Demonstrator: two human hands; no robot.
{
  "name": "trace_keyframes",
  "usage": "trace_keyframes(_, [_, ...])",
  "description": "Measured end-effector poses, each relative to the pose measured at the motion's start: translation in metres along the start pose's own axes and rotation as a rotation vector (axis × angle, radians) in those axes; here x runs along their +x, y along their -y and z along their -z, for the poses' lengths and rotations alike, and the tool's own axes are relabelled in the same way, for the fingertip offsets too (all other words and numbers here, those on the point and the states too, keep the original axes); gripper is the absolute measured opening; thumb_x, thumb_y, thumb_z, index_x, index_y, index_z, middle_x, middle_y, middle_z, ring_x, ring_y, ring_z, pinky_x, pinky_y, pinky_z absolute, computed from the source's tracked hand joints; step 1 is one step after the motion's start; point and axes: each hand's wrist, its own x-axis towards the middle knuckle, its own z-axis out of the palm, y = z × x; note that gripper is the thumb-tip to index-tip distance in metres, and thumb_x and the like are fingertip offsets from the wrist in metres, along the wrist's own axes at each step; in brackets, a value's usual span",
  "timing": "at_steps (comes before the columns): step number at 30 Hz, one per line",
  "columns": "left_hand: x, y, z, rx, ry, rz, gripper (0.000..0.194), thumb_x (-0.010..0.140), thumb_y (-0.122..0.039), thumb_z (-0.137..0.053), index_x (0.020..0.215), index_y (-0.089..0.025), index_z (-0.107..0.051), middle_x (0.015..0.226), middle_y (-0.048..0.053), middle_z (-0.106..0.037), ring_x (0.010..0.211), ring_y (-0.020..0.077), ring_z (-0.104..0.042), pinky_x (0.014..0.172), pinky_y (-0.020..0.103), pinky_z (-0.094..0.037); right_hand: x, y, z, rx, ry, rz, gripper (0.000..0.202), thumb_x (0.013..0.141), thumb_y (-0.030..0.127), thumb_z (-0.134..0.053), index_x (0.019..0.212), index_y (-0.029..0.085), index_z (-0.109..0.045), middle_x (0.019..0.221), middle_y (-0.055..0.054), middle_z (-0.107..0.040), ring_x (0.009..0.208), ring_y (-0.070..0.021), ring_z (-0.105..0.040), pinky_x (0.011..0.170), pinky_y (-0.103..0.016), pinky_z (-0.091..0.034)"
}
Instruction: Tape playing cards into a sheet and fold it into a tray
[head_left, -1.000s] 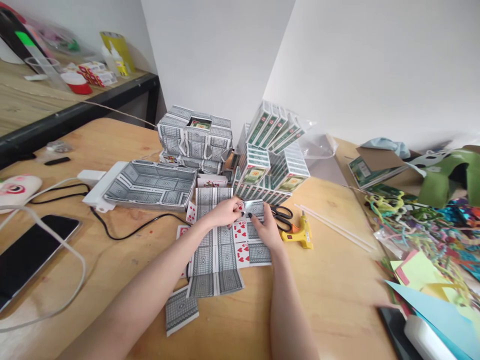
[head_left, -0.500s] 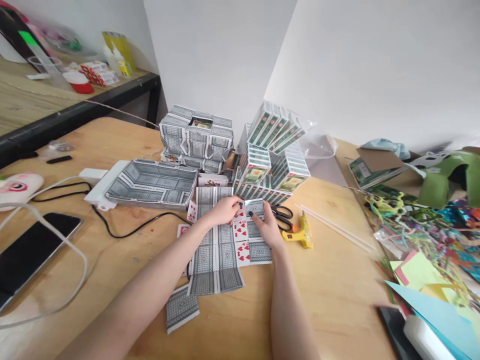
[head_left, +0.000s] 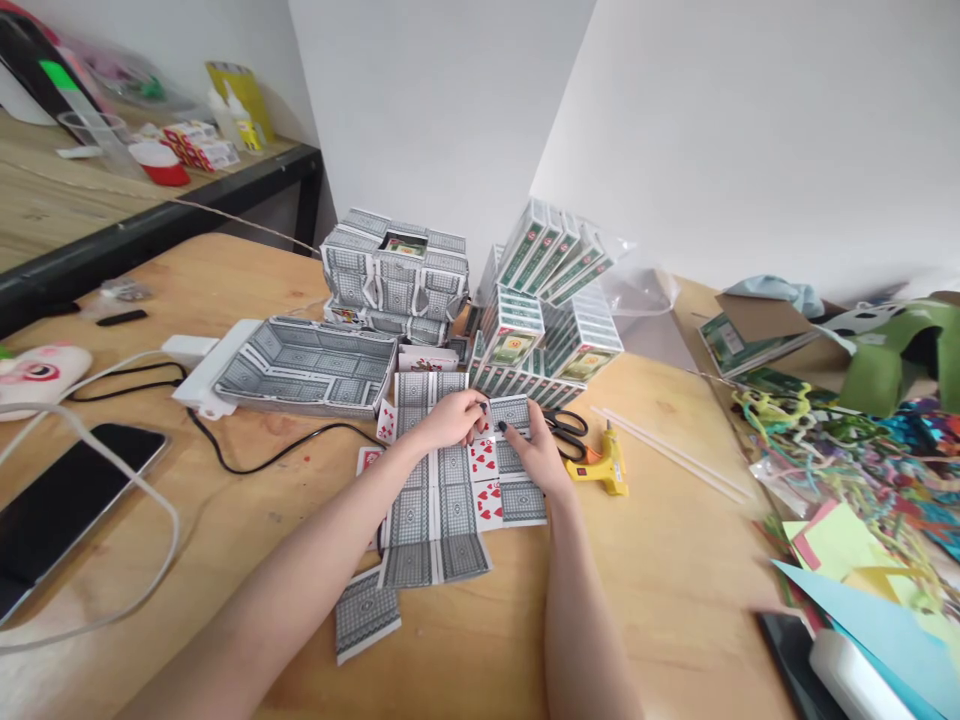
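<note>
A panel of joined playing cards, mostly grey patterned backs, lies on the table before me. Along its right side runs a strip of heart cards with more card backs beside it. My left hand is closed in a pinch over the panel's upper right part; its fingertips hide whatever is in them. At the right edge, my right hand grips the upper card back, thumb on its face and fingers at its far side. A separate card-back piece lies nearer me.
Behind stand a card-covered open tray, a card-covered box and stacked card packs. Black scissors, a yellow glue gun and clear glue sticks lie right. A phone and cables are left; coloured scraps far right.
The view has shifted very slightly. Both hands stay at the same place on the cards, with barely any movement of the fingers.
</note>
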Motion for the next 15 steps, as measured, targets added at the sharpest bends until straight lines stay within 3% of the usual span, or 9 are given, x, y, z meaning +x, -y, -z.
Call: trace_keyframes(15, [0.0017, 0.0036, 0.0023, -0.003, 0.029, 0.013, 0.02, 0.084, -0.015, -0.037, 0.092, -0.013, -0.055, 0.062, -0.001, -0.055, 0.042, 0.0069, -0.051, 0.039, 0.018, -0.039, -0.0006, 0.0064, -0.0012, 0.05, 0.009, -0.004, 0.059, 0.077, 0.031, -0.055, 0.132, 0.024, -0.038, 0.124, -0.003, -0.054, 0.116, -0.0193, -0.048, 0.103, -0.037, -0.033])
